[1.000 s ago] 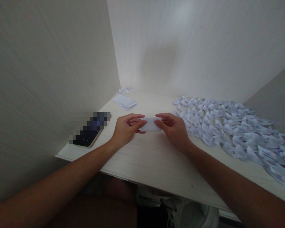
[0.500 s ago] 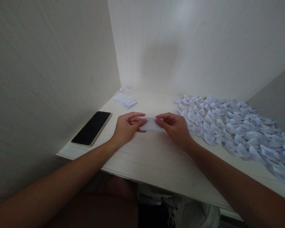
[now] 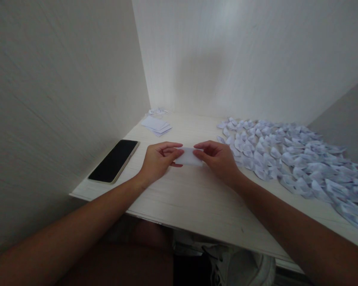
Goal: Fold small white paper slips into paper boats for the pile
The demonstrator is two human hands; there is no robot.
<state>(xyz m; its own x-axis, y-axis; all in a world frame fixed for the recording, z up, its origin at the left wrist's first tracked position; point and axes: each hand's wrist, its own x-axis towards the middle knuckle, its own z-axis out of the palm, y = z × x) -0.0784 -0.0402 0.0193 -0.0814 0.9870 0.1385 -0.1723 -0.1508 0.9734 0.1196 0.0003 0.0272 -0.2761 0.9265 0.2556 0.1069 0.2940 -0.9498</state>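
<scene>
A small white paper slip (image 3: 188,157) lies on the pale wooden desk (image 3: 193,198), held at both ends. My left hand (image 3: 158,161) pinches its left end with thumb and fingers curled. At the right end my right hand (image 3: 219,159) grips the same way. Most of the slip's ends are hidden under my fingers. Both forearms reach in from the bottom of the view.
A dark phone (image 3: 113,161) lies flat at the desk's left side. A small stack of white paper sheets (image 3: 156,125) sits near the back corner. Several folded white paper pieces (image 3: 289,159) cover the right part of the desk. Walls enclose the left and back.
Both hands keep their hold on the paper slip and have barely shifted. The view has moved slightly.
</scene>
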